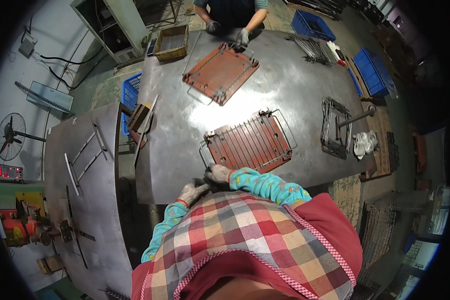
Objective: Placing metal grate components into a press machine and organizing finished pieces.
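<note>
At the table's near edge, my left hand (pixel 193 192), in a glove with dark fingertips, has its fingers drawn together. Just to its right is my right hand (pixel 218 174), also gloved, with its fingers curled down toward the left one. What either hand grips is too small and dark to make out. My right hand is beside the near left corner of a reddish-brown fixture plate (pixel 245 146). Parallel metal rods lie across that plate, and a bent wire loop (pixel 285 129) sticks out past its right side.
Across the metal table (pixel 175 135), a co-worker's gloved hand (pixel 242 38) touches a second reddish plate (pixel 220 72). Wire frames (pixel 336 127) and a white crumpled bag (pixel 365 143) lie at right. A wooden box (pixel 171 43) stands far left; a side table (pixel 92 200) holds metal strips.
</note>
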`<action>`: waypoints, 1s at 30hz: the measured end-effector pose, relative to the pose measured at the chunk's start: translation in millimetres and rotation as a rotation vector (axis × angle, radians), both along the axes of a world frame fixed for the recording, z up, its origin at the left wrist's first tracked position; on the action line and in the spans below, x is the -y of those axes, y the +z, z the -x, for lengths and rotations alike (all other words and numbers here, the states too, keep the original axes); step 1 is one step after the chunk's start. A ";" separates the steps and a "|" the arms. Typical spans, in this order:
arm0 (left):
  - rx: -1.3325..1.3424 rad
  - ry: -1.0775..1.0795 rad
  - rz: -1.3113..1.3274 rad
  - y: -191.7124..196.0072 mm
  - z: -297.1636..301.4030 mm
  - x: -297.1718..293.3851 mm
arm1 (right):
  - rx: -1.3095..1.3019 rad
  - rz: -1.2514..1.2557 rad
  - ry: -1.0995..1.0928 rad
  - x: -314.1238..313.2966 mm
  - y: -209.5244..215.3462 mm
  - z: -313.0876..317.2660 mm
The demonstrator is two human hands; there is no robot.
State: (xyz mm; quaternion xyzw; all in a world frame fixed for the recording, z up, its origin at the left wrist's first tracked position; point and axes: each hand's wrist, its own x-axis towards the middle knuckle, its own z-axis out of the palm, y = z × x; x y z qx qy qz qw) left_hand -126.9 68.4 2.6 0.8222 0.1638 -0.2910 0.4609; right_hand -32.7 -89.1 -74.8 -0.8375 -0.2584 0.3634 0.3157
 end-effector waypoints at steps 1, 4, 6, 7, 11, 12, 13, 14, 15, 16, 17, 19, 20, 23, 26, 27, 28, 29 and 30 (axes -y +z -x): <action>0.011 0.031 0.004 -4.5 1.4 -4.9 | 0.062 0.107 0.101 3.2 15.1 2.8; -0.165 0.342 0.263 -13.9 -22.5 -10.0 | -0.198 0.338 0.083 50.4 -126.1 -1.8; -0.135 0.507 0.289 -20.3 -27.5 -21.9 | -0.061 0.088 0.202 79.0 -22.9 -12.4; -0.128 0.530 0.296 -25.6 -37.6 -26.6 | -0.084 0.151 0.208 91.5 10.4 -25.3; 0.099 0.460 0.190 -12.5 -118.8 -35.2 | 0.039 0.366 -0.046 153.8 59.1 -87.5; 0.080 0.499 0.282 -3.1 -141.6 -33.7 | 0.102 0.394 -0.101 167.0 76.3 -104.8; 0.060 0.533 0.375 6.1 -164.6 -28.7 | 0.178 0.466 -0.206 176.6 90.5 -117.7; 0.076 0.625 0.346 15.6 -186.3 -18.3 | 0.301 0.554 -0.285 183.7 95.1 -129.0; 0.091 0.719 0.318 23.5 -207.7 -5.3 | 0.500 0.627 -0.412 189.4 91.4 -136.6; 0.104 0.813 0.460 31.2 -224.2 3.5 | 0.601 0.631 -0.536 197.5 83.8 -149.4; 0.121 0.916 0.603 34.8 -238.8 7.2 | 0.761 0.399 -0.610 195.9 96.3 -153.6; 0.062 1.038 0.976 -15.8 -269.9 2.6 | 0.580 0.437 -0.650 169.5 119.6 -161.9; 0.086 0.967 0.962 -37.0 -275.7 -0.3 | 0.484 0.203 -0.621 166.6 105.2 -165.3; 0.002 0.837 0.845 2.7 -263.2 0.3 | 0.253 0.066 -0.466 135.9 78.2 -136.4; 0.010 0.866 0.715 -41.3 -238.1 -21.9 | -0.162 -0.075 -0.313 74.6 84.8 -93.6; 0.057 0.881 0.639 -47.3 -224.6 -25.8 | -0.230 -0.090 -0.267 55.2 90.6 -84.9; 0.050 0.821 0.537 -32.1 -206.0 -32.1 | -0.243 -0.125 -0.262 42.3 81.2 -84.9; 0.043 0.773 0.436 -12.4 -183.5 -38.8 | -0.258 -0.157 -0.244 26.2 72.8 -86.0; 0.041 0.701 0.457 -7.0 -160.7 -51.5 | -0.271 -0.197 -0.214 2.0 86.5 -90.1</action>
